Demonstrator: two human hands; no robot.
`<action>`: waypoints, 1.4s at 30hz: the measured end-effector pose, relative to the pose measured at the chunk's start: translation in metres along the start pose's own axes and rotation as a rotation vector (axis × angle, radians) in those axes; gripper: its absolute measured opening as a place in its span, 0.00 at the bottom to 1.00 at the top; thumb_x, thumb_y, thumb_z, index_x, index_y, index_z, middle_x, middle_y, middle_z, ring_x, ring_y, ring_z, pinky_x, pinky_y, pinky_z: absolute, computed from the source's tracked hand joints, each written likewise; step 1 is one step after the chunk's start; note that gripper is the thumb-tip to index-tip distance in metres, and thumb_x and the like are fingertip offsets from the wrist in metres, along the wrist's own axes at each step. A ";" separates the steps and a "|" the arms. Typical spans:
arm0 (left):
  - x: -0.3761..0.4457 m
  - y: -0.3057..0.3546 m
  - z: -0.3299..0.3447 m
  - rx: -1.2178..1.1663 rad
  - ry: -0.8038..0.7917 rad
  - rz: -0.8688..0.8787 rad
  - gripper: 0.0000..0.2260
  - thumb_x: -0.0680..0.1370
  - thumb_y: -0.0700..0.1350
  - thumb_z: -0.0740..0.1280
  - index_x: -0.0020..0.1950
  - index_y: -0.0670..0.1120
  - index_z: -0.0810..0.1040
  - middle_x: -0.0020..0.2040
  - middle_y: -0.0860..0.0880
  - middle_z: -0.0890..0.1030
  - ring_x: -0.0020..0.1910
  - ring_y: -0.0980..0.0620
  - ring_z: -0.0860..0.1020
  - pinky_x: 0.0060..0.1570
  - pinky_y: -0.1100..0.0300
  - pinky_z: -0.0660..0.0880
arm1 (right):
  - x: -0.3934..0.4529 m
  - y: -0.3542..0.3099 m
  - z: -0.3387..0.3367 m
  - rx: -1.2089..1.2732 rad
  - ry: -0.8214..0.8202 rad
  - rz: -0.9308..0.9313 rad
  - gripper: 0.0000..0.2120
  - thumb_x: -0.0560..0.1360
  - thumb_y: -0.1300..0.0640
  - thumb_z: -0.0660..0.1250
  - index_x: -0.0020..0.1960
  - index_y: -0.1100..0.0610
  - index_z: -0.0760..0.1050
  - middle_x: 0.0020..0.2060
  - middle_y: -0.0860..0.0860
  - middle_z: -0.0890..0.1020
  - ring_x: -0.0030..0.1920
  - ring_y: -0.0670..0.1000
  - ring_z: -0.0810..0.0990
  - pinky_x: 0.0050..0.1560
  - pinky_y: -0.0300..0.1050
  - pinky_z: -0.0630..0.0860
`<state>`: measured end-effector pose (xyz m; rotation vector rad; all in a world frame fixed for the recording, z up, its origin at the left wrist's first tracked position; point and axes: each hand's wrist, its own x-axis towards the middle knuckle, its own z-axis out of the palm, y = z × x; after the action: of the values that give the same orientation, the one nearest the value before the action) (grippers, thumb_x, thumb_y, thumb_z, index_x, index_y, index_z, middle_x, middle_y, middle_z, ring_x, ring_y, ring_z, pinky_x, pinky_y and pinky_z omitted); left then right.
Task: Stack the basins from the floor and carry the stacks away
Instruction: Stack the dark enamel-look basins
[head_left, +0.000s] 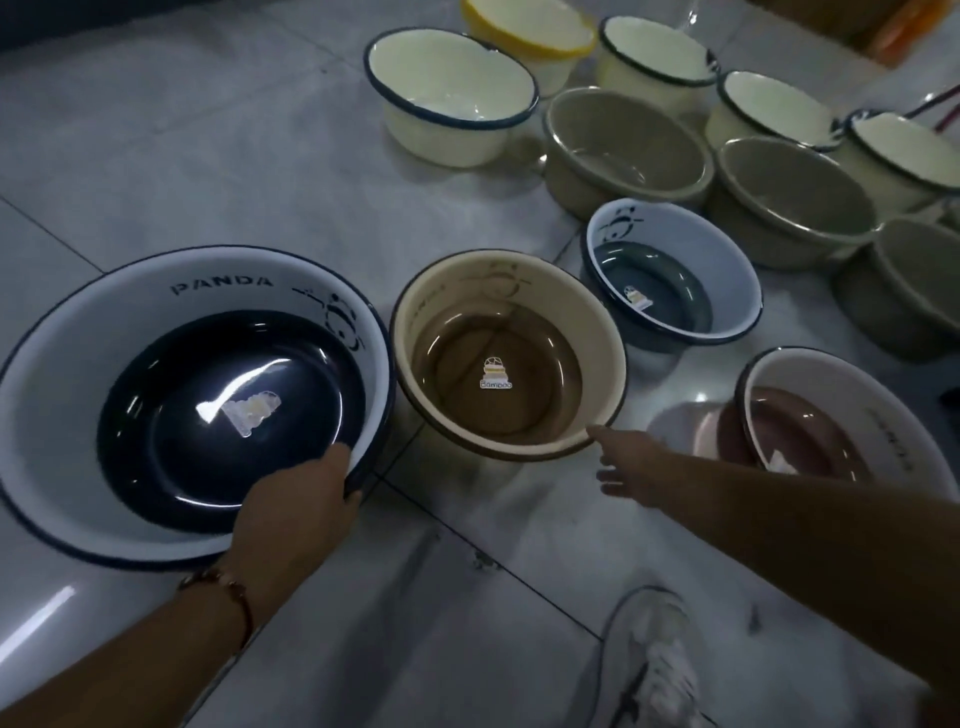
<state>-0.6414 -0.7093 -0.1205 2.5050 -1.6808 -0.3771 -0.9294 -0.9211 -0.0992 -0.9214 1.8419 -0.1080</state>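
Left hand (298, 501) is gripping the near rim of the navy basin (192, 395) lettered "PANDA". Right hand (626, 462), fingers straight, is touching the brown basin (506, 358), whose floor sticker is reading "Bamboo"; both are sitting on the tiles (208, 156).

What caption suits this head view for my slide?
Left hand grips the large navy-and-white round PANDA basin; right hand reaches for the beige-and-brown round basin.

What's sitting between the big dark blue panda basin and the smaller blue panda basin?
The brown basin lies between the big panda basin and the smaller blue basin in the head view; the right hand reaches to its rim.
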 end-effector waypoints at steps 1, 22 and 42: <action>0.001 0.000 0.000 -0.003 -0.001 0.011 0.12 0.77 0.54 0.66 0.47 0.50 0.66 0.34 0.54 0.73 0.29 0.53 0.71 0.30 0.58 0.66 | -0.002 -0.007 0.007 0.086 -0.012 0.002 0.21 0.77 0.48 0.68 0.64 0.61 0.73 0.45 0.55 0.77 0.41 0.53 0.78 0.42 0.48 0.78; 0.025 -0.006 -0.010 0.078 -0.010 0.035 0.12 0.79 0.54 0.63 0.55 0.48 0.71 0.40 0.50 0.80 0.32 0.51 0.74 0.34 0.59 0.68 | -0.061 -0.168 -0.014 0.564 -0.295 -0.177 0.31 0.64 0.68 0.67 0.66 0.55 0.74 0.48 0.49 0.84 0.51 0.46 0.85 0.57 0.40 0.78; -0.064 0.110 0.015 -0.067 -0.037 -0.074 0.10 0.78 0.45 0.69 0.58 0.45 0.76 0.54 0.46 0.81 0.53 0.46 0.80 0.53 0.54 0.79 | -0.123 -0.093 0.063 0.141 -0.627 -0.215 0.14 0.74 0.65 0.62 0.60 0.61 0.73 0.43 0.57 0.81 0.38 0.54 0.82 0.32 0.44 0.81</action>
<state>-0.7673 -0.6917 -0.1012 2.5322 -1.5636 -0.4812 -0.8050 -0.8881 0.0067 -0.9215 1.1423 -0.0694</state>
